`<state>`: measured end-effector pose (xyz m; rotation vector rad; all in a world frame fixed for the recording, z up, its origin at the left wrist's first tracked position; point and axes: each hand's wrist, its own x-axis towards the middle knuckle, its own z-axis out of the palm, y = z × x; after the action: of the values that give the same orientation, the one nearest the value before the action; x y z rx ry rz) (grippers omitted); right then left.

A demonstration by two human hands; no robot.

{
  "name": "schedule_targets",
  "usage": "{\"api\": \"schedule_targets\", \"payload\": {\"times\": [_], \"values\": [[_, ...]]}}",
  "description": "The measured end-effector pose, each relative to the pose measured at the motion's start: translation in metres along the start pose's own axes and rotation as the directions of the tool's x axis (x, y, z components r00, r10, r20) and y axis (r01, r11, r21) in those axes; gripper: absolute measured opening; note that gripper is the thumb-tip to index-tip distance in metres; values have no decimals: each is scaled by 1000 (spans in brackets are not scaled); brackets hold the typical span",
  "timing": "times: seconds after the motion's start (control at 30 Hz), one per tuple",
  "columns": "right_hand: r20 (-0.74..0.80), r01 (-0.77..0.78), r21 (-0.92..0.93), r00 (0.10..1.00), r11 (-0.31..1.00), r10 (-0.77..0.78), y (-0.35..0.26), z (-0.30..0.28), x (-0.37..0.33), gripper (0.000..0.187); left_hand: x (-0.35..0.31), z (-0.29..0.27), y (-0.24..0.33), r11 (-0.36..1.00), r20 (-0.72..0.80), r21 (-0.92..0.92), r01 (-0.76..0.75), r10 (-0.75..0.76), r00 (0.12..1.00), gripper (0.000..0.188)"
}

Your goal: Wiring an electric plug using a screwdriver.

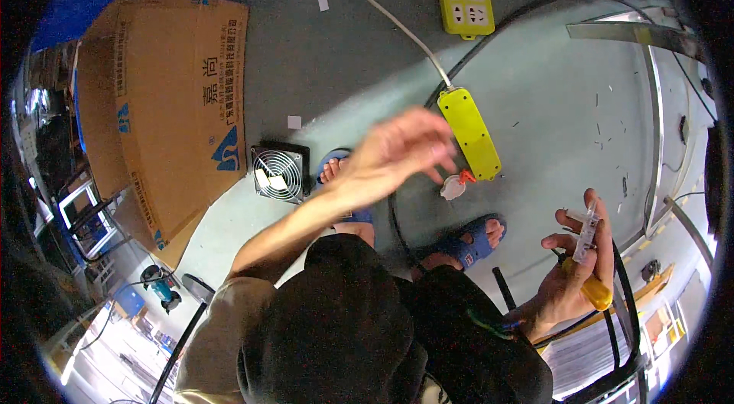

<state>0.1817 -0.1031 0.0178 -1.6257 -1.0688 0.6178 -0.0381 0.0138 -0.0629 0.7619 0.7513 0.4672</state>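
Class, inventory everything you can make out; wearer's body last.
Cardboard box: one, brown, left
Fan: one, black, beside box
Power strips: two, lime, top and centre
Thin cable: one, white, top
Thick cables: count unclear, black, floor
Paper squares: two, white, upper left
Round piece: one, whitish, centre
Small piece: one, orange, beside it
Metal frame: one, silvery, right
Device: one, teal, lower left
Clear piece: one, colourless, lower right
Handled tool: one, yellow, lower right
Sandals: two, blue, centre
Feet: two, in sandals
Left hand: one, centre
Right hand: one, right
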Motion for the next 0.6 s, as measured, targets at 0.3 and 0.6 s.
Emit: {"api": "schedule_targets", "payload": {"times": [0.3, 0.6], "values": [[-137, -84, -126, 988, 988, 66, -11, -9, 6, 40, 120, -129, -26, 213, -133, 977, -9, 642, 755, 17], [-38, -56, -241, 998, 969, 48, -33, -23, 5, 52, 93, -68, 9, 610, -256, 787, -96, 463, 849, 13]]}}
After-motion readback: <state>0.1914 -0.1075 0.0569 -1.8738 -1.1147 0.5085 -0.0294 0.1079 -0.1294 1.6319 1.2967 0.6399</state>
